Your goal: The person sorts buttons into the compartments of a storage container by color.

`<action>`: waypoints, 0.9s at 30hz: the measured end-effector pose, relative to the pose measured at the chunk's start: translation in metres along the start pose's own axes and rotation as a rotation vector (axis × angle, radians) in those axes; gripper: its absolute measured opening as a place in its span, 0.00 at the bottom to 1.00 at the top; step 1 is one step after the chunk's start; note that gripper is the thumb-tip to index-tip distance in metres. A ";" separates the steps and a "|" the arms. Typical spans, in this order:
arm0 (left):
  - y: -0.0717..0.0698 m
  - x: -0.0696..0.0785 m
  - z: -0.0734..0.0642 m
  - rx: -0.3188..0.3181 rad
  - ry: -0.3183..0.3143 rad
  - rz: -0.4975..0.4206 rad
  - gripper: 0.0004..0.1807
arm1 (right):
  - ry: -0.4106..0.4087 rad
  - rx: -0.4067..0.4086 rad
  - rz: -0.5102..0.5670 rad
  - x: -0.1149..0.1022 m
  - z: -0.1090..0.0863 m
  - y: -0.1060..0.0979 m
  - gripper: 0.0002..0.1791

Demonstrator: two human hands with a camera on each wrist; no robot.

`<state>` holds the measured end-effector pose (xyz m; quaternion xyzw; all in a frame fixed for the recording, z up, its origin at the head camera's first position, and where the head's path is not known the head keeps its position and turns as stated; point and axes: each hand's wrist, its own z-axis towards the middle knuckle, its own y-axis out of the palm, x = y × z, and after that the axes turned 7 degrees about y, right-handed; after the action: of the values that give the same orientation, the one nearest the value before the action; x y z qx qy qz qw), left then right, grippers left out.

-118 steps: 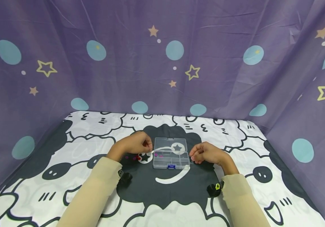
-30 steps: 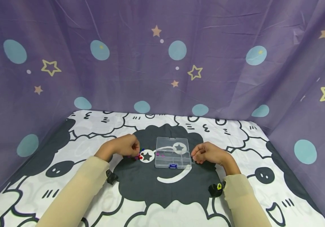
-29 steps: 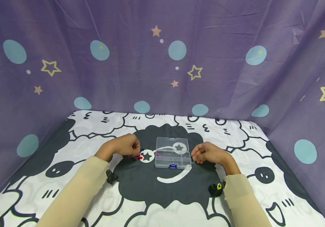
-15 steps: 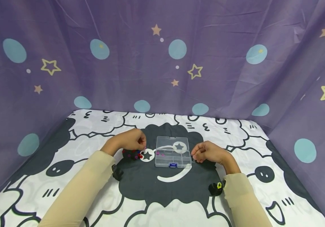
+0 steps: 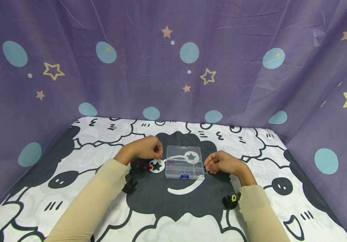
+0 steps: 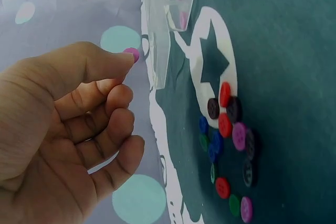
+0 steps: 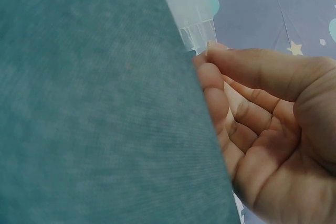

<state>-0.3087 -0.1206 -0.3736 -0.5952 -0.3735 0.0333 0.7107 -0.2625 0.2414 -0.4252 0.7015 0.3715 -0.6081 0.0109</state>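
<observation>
My left hand [image 5: 146, 148] pinches a small magenta button [image 6: 132, 53] between thumb and index finger, raised above the cloth just left of the box. A clear plastic compartment box [image 5: 177, 173] stands with its lid up and its blue latch facing me. A couple of pink buttons [image 5: 168, 163] lie in a left compartment. My right hand [image 5: 225, 163] is at the box's right edge, fingers bent, thumb and index tips together by the box corner [image 7: 195, 34]. Whether they grip the edge or only touch it is hidden.
Several loose buttons [image 6: 224, 125] in red, blue, green, black and magenta lie scattered on the dark part of the patterned cloth [image 5: 179, 201], left of the box. A purple curtain [image 5: 161, 84] with stars and ovals hangs behind and at the sides.
A second ago my left hand was down among the loose buttons. It has since risen and moved right towards the box with a magenta button. My right hand has stayed at the box's edge.
</observation>
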 end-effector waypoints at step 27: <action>0.015 0.021 0.015 -0.026 0.056 0.020 0.10 | 0.011 -0.004 0.005 0.001 0.001 0.000 0.08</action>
<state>-0.2957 -0.0938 -0.3764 -0.6087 -0.3481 0.0189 0.7127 -0.2632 0.2418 -0.4260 0.7057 0.3710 -0.6035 0.0117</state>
